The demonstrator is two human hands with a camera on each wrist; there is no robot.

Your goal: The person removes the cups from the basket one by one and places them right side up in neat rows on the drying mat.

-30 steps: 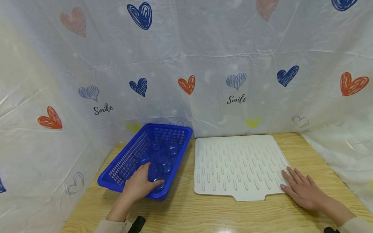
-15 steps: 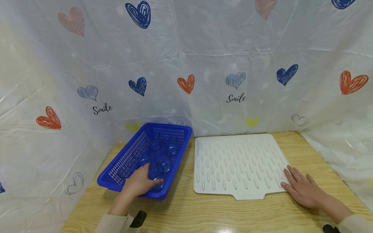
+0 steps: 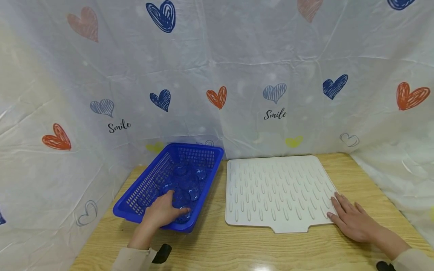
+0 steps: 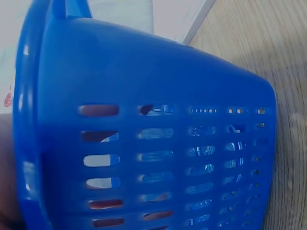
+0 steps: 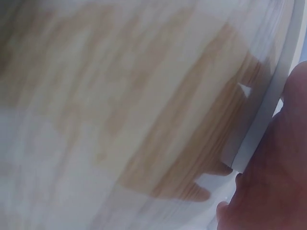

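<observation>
A blue plastic basket (image 3: 207,199) with slotted walls stands at the left, holding several clear, round, cup-like pieces (image 3: 193,194). My left hand (image 3: 162,211) reaches over its near rim, thumb stretched out to the right and apart from the fingers. The other fingertips are hidden in the basket; parts of fingers (image 4: 106,204) show through its slots in the left wrist view. On the right lies a white drying board (image 3: 281,192) with raised oval ridges and a front spout. My right hand (image 3: 354,222) rests on the board's right edge with straight fingers, palm down.
Both things stand on a light wood-grain table (image 3: 217,248). Behind it hangs a white curtain (image 3: 244,67) printed with hearts, close to the far edges of the basket and board. A strip of tabletop separates basket from board.
My right hand has slid slightly outward along the board's edge. The left hand is almost still, and the basket and board stay in place.
</observation>
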